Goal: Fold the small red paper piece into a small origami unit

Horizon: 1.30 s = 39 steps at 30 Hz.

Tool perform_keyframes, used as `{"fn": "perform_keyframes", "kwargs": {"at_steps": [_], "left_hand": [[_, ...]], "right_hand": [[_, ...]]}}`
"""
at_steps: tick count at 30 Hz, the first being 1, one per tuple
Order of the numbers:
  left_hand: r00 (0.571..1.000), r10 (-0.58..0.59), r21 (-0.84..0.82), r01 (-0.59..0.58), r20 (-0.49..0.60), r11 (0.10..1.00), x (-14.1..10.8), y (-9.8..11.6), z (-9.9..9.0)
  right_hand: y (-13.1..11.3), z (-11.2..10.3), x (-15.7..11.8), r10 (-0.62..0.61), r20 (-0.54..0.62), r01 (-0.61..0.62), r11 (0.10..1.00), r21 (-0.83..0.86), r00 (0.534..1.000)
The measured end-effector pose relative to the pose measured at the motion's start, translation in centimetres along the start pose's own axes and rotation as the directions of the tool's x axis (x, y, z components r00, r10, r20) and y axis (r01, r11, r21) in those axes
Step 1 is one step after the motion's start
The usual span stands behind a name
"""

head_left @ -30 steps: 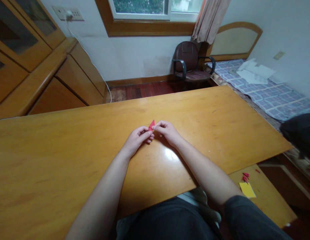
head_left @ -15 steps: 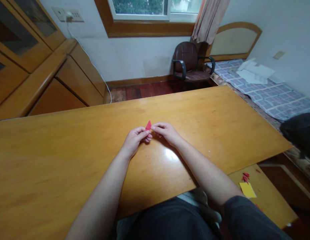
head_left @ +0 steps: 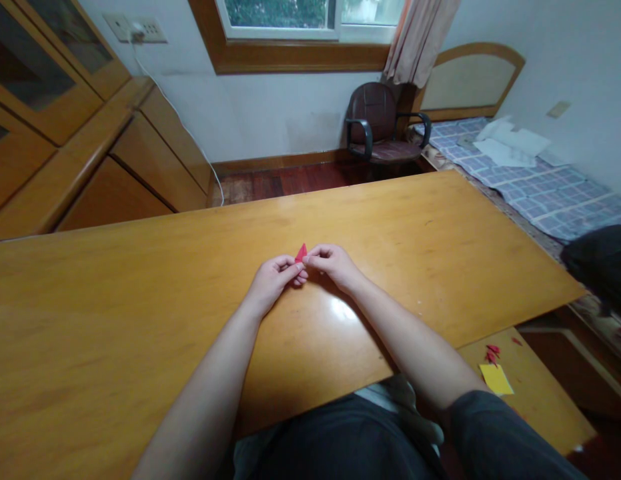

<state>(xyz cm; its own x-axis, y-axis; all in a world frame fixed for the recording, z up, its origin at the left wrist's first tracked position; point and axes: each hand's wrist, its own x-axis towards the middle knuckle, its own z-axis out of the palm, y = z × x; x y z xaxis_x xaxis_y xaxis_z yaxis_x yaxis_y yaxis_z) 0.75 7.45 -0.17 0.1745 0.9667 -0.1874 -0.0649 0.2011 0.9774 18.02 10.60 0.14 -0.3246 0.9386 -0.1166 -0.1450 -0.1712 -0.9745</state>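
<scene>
A small piece of folded red paper (head_left: 301, 253) with a pointed top is held up just over the wooden table (head_left: 140, 320). My left hand (head_left: 277, 280) pinches its lower part between thumb and fingers. From the other side, the thumb and forefinger of my right hand (head_left: 335, 265) close on the paper's right edge. My fingers cover the lower end of the piece, so its full shape is hidden.
On a lower wooden surface at the right lie several small red folded pieces (head_left: 492, 353) and a yellow paper square (head_left: 497, 379). Beyond the table stand a brown armchair (head_left: 373, 120) and a bed (head_left: 530, 180). A wooden cabinet (head_left: 135, 167) is at the left.
The red paper and my left hand have shifted slightly to the right. The paper looks narrower now, and my right fingers overlap its edge more.
</scene>
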Motion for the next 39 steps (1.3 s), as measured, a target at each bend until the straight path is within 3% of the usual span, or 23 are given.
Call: {"fn": "perform_keyframes", "kwargs": {"at_steps": [15, 23, 39], "left_hand": [[0.999, 0.005, -0.011, -0.006, -0.041, 1.0, 0.1, 0.2, 0.3], [0.996, 0.025, -0.022, -0.027, -0.085, 0.999, 0.2, -0.1, 0.2], [0.999, -0.005, -0.014, 0.004, -0.047, 1.0, 0.1, 0.3, 0.3]], "right_hand": [[0.3, 0.3, 0.0, -0.017, -0.041, 0.019, 0.998, 0.056, 0.999], [-0.2, 0.1, 0.1, 0.01, 0.051, -0.012, 1.0, 0.029, 0.999], [0.5, 0.4, 0.1, -0.04, -0.075, 0.042, 0.999, 0.029, 0.996]]}}
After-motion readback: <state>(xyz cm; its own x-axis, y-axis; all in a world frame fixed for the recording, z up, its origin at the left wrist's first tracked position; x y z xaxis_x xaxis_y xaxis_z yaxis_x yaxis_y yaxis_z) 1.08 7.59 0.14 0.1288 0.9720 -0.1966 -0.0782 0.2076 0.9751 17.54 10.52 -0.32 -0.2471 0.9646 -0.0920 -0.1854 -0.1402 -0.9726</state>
